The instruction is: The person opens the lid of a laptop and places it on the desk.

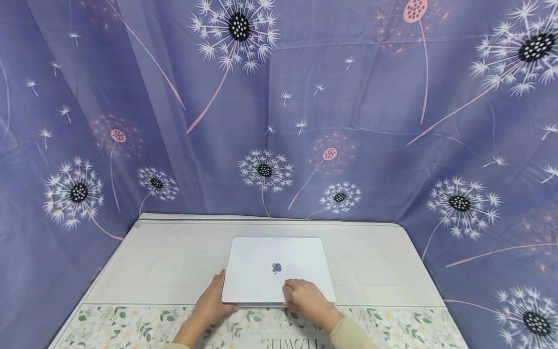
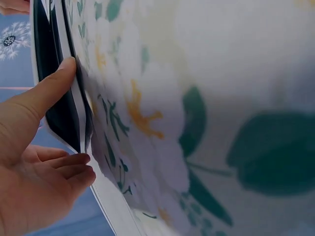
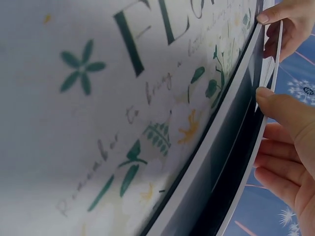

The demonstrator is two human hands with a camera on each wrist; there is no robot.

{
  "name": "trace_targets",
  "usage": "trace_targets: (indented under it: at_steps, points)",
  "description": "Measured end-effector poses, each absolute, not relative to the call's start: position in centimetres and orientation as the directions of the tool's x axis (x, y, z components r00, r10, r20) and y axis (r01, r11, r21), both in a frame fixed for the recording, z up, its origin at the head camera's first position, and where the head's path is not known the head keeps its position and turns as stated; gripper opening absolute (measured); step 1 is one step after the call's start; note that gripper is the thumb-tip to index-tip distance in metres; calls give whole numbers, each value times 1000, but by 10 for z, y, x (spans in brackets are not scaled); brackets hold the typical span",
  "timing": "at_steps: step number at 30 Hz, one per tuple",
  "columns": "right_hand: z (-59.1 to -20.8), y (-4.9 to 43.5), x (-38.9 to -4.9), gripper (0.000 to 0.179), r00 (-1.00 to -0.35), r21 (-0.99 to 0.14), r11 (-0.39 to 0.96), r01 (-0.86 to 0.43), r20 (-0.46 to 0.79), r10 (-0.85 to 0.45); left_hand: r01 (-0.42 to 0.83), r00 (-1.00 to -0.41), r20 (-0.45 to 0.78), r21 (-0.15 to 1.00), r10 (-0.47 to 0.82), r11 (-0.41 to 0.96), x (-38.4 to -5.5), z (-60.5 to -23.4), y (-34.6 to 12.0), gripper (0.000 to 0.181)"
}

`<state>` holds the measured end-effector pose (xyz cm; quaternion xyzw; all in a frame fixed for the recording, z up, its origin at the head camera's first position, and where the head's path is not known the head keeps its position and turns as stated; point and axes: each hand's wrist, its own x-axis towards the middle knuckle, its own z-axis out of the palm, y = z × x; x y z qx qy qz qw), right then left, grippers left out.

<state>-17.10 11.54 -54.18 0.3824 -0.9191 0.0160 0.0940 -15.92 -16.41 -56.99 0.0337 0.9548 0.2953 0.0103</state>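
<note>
A pale laptop lies near the middle of the table, its lid slightly ajar along the edge nearest the person, with a dark gap showing above the base. The left hand is spread wide around the near left corner: its thumb rests on the front edge, and its fairly straight fingers touch the left side. The right hand pinches the front edge of the lid, right of centre (thumb on the inner face, fingers on top). A dark apple logo marks the lid. The table wears a cream cloth with a band of flowers and leaves along the near side, its lettering upside down in the head view. Purple-blue curtains printed with dandelions hang behind and at both sides.
</note>
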Motion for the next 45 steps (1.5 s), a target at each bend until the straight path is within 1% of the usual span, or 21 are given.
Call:
trace_targets:
  at_steps: [4, 9, 14, 21, 25, 30, 34, 38, 41, 45]
  points:
    - [-539, 116, -171, 29, -657, 75, 683, -727, 215, -723, 37, -999, -2, 567, 46, 823, -160, -570, -168, 124]
    - [-533, 116, -172, 22, -619, 76, 653, -753, 252, -744, 36, -999, -9, 586, 51, 809, -159, -571, -173, 129]
    - [-526, 117, -173, 20, -587, 77, 626, -776, 276, -761, 46, -997, -17, 598, 70, 800, -161, -571, -177, 127]
    - [-511, 119, -176, 16, -514, 155, 579, -801, 319, -796, 73, -995, -12, 615, 102, 785, -161, -573, -179, 121]
    - [-505, 120, -180, 16, -484, 177, 562, -808, 345, -804, 98, -992, -2, 616, 126, 782, -163, -575, -179, 119]
    - [-497, 119, -186, 13, -490, 163, 563, -810, 340, -803, 93, -988, -36, 626, 147, 774, -162, -573, -179, 119]
    - [-490, 119, -190, 12, -487, 154, 563, -812, 352, -799, 109, -983, -50, 612, 175, 784, -161, -571, -178, 114]
    - [-482, 119, -193, 12, -483, 137, 559, -817, 365, -796, 125, -980, -53, 595, 194, 794, -163, -570, -177, 114]
    - [-475, 120, -197, 10, -498, 106, 564, -819, 357, -790, 133, -977, -57, 585, 204, 800, -164, -569, -175, 113]
    - [-465, 120, -203, 7, -534, 49, 582, -812, 341, -774, 136, -976, -65, 568, 209, 812, -165, -567, -173, 106]
